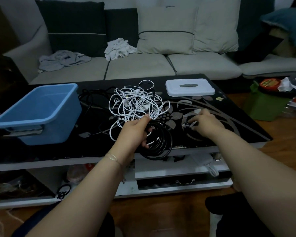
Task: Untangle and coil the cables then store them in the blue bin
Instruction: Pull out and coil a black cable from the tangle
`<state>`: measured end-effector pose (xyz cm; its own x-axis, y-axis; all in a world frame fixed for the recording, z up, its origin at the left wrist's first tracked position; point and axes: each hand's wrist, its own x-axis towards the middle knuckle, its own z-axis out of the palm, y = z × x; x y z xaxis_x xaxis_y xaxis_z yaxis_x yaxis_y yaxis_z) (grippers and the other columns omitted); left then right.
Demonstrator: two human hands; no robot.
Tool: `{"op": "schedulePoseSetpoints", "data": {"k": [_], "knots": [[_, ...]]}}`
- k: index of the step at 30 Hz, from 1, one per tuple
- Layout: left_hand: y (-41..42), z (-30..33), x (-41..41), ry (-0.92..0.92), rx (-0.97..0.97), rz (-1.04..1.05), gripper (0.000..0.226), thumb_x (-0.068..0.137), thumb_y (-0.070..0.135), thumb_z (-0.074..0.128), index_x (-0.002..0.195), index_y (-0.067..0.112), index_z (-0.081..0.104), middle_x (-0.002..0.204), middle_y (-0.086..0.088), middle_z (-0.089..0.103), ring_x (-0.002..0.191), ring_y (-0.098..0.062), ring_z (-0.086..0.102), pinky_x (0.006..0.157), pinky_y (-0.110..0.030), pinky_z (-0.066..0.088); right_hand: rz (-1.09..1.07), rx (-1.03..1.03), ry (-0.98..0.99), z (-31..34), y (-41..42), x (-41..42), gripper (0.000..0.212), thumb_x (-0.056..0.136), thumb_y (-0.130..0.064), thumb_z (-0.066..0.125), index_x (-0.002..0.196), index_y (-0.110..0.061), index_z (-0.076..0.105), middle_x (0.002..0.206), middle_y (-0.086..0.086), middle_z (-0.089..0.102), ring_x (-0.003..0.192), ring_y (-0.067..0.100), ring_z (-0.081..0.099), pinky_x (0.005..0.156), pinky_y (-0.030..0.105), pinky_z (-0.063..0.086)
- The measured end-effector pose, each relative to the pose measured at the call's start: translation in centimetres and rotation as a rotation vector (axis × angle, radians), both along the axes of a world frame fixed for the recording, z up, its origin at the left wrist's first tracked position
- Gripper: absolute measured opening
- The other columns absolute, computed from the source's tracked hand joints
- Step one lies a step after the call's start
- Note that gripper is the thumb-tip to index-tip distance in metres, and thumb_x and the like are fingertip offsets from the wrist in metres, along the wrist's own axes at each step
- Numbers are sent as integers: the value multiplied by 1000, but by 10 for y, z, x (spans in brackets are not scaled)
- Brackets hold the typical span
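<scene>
A tangle of white cables (137,102) lies in the middle of the black glass table (246,127). My left hand (135,132) grips a coil of black cable (161,142) at the table's front edge, with a white loop caught in the same grip. To the right, my right hand (205,123) pinches the black cable's plug end (186,125) just above the tabletop. More black cable (92,94) lies behind the white tangle. The blue bin (39,112) stands at the table's left, with nothing seen inside it.
A white lid (190,87) lies at the table's back right. A sofa (140,65) with cushions and crumpled cloths runs behind the table. A green bag (266,103) and clutter stand on the floor at right. Small black loops (63,191) sit on the lower shelf.
</scene>
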<state>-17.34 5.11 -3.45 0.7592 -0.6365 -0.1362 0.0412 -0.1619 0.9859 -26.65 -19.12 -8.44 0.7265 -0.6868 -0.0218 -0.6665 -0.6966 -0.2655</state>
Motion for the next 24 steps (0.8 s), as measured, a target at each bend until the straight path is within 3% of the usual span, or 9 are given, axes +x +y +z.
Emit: {"op": "schedulePoseSetpoints", "data": {"k": [3,6,9,12,15,17,20,24], "knots": [[1,1,0,43,-16,-21,38,99,37,46,76,8,55,33,7,38,34,-11,30,44,-24,43,15,9,-98,-12,-4,-3,21,90,-28,65,108,-21,70,125,4,42,112,27,50,90,38,47],[1,0,1,67,-23,-12,40,98,39,47,75,8,55,35,6,33,35,-12,30,46,-25,43,23,-30,-175,-16,-8,-6,17,91,-28,62,102,-17,70,123,2,48,114,26,48,89,39,46],[0,-1,3,77,-21,4,42,97,40,48,73,7,56,37,4,31,34,-12,31,46,-27,42,49,-89,-193,-14,-6,-6,21,96,-28,54,107,-14,66,122,5,53,116,27,44,89,37,42],[-1,-2,4,83,-16,31,43,97,40,49,72,6,57,37,3,30,33,-12,31,47,-27,42,77,-114,-182,-14,2,-4,21,98,-23,47,111,-13,60,111,13,60,107,32,52,76,34,40],[-3,-2,3,83,-8,43,42,97,39,50,73,5,58,37,3,31,33,-12,31,47,-27,42,153,-96,-97,-12,12,-2,27,96,-12,42,120,-19,52,121,11,58,105,35,56,72,34,42],[-3,-2,3,76,-2,40,42,97,39,50,75,5,58,37,3,31,34,-12,31,47,-27,42,185,-99,-37,-8,20,0,27,95,-10,40,120,-18,48,124,10,53,103,34,55,68,33,35],[-1,-3,4,56,7,35,41,97,40,50,76,6,59,37,4,32,34,-12,32,46,-27,43,188,-113,-61,-5,27,3,21,99,-19,34,116,-14,44,120,14,52,96,35,55,65,35,34],[0,-3,4,37,12,41,39,97,39,50,78,6,58,35,7,36,34,-12,32,46,-26,43,121,-149,-91,-1,31,7,35,102,-41,30,111,-14,49,105,11,60,94,33,58,63,34,33]]}}
